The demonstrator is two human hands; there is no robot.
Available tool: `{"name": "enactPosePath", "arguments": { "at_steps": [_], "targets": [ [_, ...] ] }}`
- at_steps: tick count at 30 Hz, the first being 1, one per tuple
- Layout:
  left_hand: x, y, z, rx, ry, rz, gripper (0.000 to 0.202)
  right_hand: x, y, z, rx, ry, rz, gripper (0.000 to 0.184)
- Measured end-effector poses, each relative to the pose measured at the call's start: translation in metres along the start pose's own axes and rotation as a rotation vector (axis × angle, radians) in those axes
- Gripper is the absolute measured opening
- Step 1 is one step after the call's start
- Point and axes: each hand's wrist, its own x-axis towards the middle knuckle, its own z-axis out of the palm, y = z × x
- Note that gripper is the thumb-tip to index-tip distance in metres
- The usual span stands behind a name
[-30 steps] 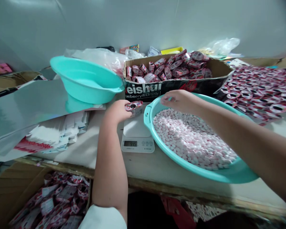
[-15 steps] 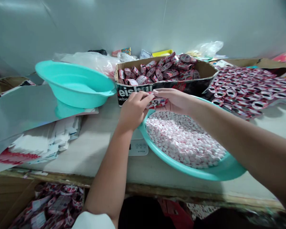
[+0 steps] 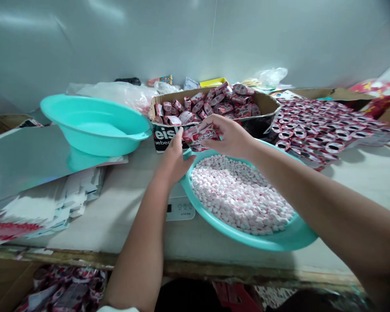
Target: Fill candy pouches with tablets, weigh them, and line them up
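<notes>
My right hand (image 3: 230,135) grips a small red-and-pink printed candy packet (image 3: 198,138) between thumb and fingers, above the far-left rim of a turquoise basin. Close to the packet's left end is my left hand (image 3: 173,164), its thumb spread away from straight fingers. Whether its fingertips touch the packet I cannot tell. Small pale pink candies (image 3: 240,195) lie in the turquoise basin (image 3: 237,240) under my right forearm. Behind my hands stands a cardboard box (image 3: 263,123) holding many similar packets (image 3: 219,102).
A second turquoise basin (image 3: 100,138) stands at the left, beside stacked flat white cartons (image 3: 48,208). A white scale (image 3: 183,210) shows at the candy basin's left. Many open-ended packets (image 3: 321,125) stand at the right. More packets (image 3: 69,288) lie below the table edge.
My left hand has let go of the packet, its thumb now apart. My right hand still holds the packet, now turned so its printed side shows. The view has shifted slightly.
</notes>
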Motion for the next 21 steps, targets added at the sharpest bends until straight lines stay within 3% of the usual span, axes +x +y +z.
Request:
{"name": "enactPosePath", "arguments": {
  "at_steps": [7,11,13,17,21],
  "targets": [
    [0.000,0.006,-0.003,-0.018,-0.064,-0.101,0.082,-0.003,0.000,0.001,-0.081,-0.071,0.011,0.033],
    [-0.001,0.007,-0.004,-0.021,-0.075,-0.086,0.078,-0.002,0.000,0.005,-0.009,-0.040,0.047,0.032],
    [-0.002,0.005,-0.004,-0.007,-0.064,-0.039,0.078,0.000,0.000,0.008,0.101,0.011,0.200,0.035],
    [-0.003,0.004,-0.006,0.075,-0.022,0.118,0.081,0.004,-0.002,0.014,0.484,0.083,0.672,0.030],
    [-0.003,0.007,-0.010,0.124,0.005,0.281,0.061,0.005,-0.007,0.015,0.821,-0.017,0.812,0.009]
  ]
}}
